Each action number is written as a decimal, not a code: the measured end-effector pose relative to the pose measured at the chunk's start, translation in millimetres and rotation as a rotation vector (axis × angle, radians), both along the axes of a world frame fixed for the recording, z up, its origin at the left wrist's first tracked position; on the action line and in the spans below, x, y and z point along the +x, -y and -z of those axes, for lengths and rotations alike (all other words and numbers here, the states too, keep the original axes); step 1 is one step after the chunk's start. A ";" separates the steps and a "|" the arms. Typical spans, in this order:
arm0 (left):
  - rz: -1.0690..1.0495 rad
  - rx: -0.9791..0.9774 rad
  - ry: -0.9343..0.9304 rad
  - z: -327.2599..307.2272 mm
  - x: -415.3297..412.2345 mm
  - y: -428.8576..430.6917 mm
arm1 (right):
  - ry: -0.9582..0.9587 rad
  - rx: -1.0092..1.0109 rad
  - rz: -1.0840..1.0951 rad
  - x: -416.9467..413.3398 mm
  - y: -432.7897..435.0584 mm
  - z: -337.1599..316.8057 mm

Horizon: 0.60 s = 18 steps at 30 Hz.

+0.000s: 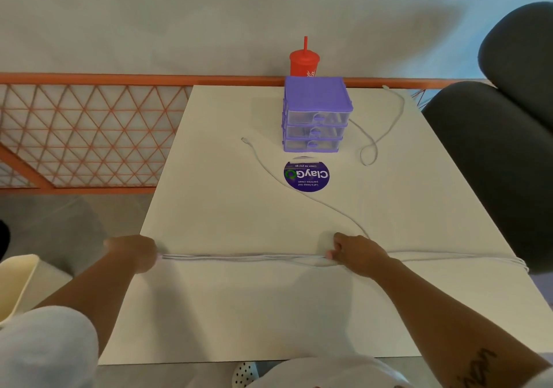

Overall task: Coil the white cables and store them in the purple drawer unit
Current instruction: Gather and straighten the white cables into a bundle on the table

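A white cable [239, 258], folded into several strands, lies stretched along the near part of the white table [239, 313], held taut between both hands. The left hand [134, 253] sits at the table's left edge with its fingers curled around one end of the strands, and the right hand [356, 253] pinches the same bundle between thumb and fingertips nearer the middle. Past the right hand the strands run on to the table's right edge, and one loose length leads away to the far left, brushing the rim of a round purple sticker [306, 176] (its print reads upside down from here) and ending in a small connector well apart from the hands. The purple drawer unit [315, 112] stands at the far side of the table just beyond the sticker, with three clear drawers, all pushed in. A second white cable [368, 154] lies to the right of the unit, loosely looped, its far end near the table's far edge. A red cup [303, 63] with a straw stands directly behind the unit. An orange railing [89, 136] with triangular mesh runs along the far left, dark chairs [493, 148] crowd the table's right side, and a cream container [18, 280] stands at the near left, off the table.
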<state>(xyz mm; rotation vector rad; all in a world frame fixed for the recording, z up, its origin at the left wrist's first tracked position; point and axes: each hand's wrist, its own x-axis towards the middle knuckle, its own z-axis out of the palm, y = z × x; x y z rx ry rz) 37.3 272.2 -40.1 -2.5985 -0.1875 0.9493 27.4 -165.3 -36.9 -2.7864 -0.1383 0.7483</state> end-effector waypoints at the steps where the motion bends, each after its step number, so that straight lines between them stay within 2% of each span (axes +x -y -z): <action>1: -0.017 0.033 0.012 -1.2 -1.7 4.6 | 0.006 0.000 -0.067 -3.9 5.8 0.8; 5: 0.045 0.179 0.106 -5.0 -8.8 18.4 | 0.123 -0.210 -0.301 -17.4 28.1 3.3; 8: 0.036 0.193 0.164 -3.7 -15.3 19.5 | 0.231 -0.308 -0.414 -23.8 28.4 8.8; 11: 0.022 0.169 0.204 -2.5 -21.3 21.5 | 0.175 -0.219 -0.376 -22.1 33.3 7.7; 15: -0.037 0.158 0.207 -2.7 -26.5 23.6 | 0.072 0.075 -0.274 -19.1 57.9 3.5; 18: -0.106 0.146 0.210 -5.1 -27.9 30.1 | 0.050 0.044 -0.164 -16.6 85.8 0.4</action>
